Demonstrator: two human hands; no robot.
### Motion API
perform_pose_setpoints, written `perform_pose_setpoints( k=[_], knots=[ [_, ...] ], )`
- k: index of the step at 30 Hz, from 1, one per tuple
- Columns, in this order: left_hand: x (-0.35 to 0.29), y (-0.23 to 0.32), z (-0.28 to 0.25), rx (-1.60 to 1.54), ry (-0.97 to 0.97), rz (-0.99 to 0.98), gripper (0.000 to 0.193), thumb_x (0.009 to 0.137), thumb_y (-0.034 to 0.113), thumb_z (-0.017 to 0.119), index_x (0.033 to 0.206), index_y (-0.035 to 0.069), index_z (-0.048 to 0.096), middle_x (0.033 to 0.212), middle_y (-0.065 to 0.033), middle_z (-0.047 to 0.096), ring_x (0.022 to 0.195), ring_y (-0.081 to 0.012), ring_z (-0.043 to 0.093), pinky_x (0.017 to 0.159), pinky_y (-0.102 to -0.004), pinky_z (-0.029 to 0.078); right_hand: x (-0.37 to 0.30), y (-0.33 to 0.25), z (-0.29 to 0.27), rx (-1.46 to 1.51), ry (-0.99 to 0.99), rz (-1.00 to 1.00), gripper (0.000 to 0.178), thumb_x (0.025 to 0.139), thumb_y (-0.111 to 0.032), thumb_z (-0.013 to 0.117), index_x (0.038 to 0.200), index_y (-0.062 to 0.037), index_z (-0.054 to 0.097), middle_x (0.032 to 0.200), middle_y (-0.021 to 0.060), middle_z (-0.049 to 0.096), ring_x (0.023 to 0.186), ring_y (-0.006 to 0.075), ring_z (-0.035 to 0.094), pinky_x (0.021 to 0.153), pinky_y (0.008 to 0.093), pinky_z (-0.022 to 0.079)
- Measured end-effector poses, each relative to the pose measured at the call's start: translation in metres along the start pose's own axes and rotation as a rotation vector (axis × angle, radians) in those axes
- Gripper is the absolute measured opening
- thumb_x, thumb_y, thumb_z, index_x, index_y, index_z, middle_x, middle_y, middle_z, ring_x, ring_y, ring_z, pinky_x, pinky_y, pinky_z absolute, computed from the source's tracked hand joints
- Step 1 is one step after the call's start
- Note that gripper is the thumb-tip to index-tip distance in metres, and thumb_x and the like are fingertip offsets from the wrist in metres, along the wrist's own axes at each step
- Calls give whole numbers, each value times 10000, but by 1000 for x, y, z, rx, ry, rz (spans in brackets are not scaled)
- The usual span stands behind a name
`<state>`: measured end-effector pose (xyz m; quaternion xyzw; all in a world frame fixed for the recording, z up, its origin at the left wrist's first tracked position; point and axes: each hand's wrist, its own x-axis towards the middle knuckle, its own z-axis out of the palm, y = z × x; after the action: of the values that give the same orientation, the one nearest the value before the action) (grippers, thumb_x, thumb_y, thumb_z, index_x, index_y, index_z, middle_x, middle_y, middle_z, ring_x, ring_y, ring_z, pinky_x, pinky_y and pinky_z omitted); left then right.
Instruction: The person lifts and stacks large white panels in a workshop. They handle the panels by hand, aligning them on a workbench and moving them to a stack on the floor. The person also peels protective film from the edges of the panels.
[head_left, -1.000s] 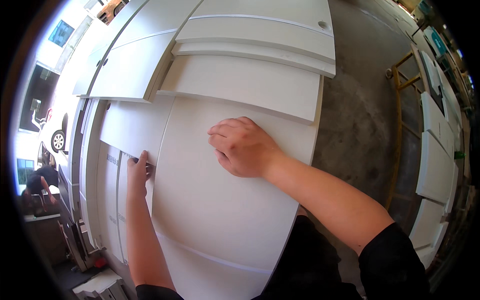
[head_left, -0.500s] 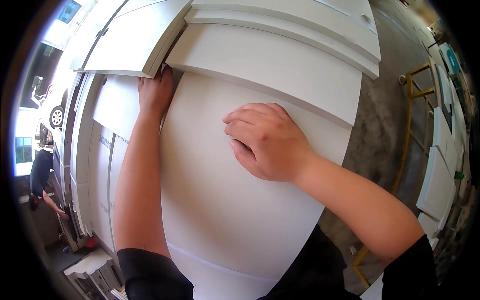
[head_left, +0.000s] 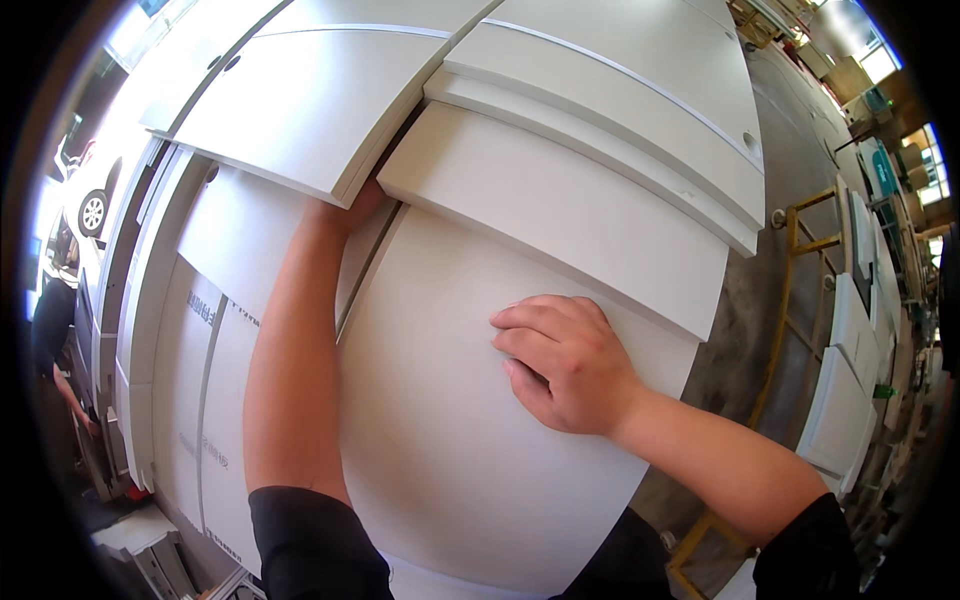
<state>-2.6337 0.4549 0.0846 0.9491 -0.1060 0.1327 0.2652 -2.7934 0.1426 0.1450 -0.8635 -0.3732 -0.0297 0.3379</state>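
A wide white panel [head_left: 470, 440] lies flat in front of me on a stack. My right hand [head_left: 568, 362] rests on it palm down, fingers loosely bent with the thumb apart, holding nothing. More white panels [head_left: 560, 215] are piled in steps just beyond. At the left, my left hand [head_left: 362, 205] reaches into the narrow gap between this pile and a neighbouring stack, whose overhanging white panel [head_left: 310, 110] has a round hole near a corner. That hand's fingers are hidden by the panels, so whatever they touch cannot be seen.
Printed white boards [head_left: 180, 330] stand left of my forearm. A yellow metal trolley frame [head_left: 790, 290] is on the grey floor at right, beside leaning white panels [head_left: 840, 400]. Another person [head_left: 55, 330] in dark clothing bends over at far left.
My view has shifted, so the panels and my right hand sit lower in the picture. My left hand has gone deeper into the gap; its fingers are now covered.
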Motion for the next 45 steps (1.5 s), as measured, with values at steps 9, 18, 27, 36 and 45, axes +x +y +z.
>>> perform_pose_setpoints(
  k=[9, 18, 27, 36, 45],
  knots=[
    [-35, -14, 12, 403, 426, -158, 496, 883, 274, 674, 1356, 143, 601, 1371, -132, 604, 1291, -365, 530, 1084, -450, 416, 5, -7, -1, -71, -13, 4, 175, 804, -64, 682, 975, -99, 691, 1161, 36, 693, 1125, 252, 631, 935, 411, 460],
    [-77, 49, -73, -444, 433, -545, 760, 972, 134, 569, 1621, 45, 184, 1622, -223, 320, 1502, -354, 310, 1209, -399, 280, 4, -11, 2, -56, 70, -41, 175, 802, -65, 670, 977, -76, 685, 1138, 84, 703, 1107, 296, 633, 959, 429, 461],
    [-363, 253, -128, -174, -137, -630, 744, 1005, 369, 589, 1594, 57, 261, 1629, -221, 289, 1532, -383, 226, 1241, -473, 203, -4, -5, 13, -124, 100, -122, 168, 832, -78, 635, 994, -53, 673, 1163, 129, 695, 1107, 348, 614, 975, 462, 473],
    [-548, 340, -108, 358, 10, -906, 714, 989, 558, 478, 1552, 126, 403, 1649, -130, 310, 1538, -358, 233, 1237, -557, 129, -12, 4, 17, -216, 74, -106, 209, 846, -84, 636, 1044, -24, 666, 1178, 168, 680, 1134, 375, 603, 1012, 471, 468],
    [-545, 334, -102, 348, 111, -885, 699, 969, 534, 513, 1532, 125, 448, 1626, -127, 364, 1532, -340, 261, 1242, -541, 122, -54, -17, 34, -511, 77, -89, 452, 925, -238, 578, 1338, -53, 575, 1418, 170, 571, 1339, 356, 497, 1126, 495, 370]
  ],
)
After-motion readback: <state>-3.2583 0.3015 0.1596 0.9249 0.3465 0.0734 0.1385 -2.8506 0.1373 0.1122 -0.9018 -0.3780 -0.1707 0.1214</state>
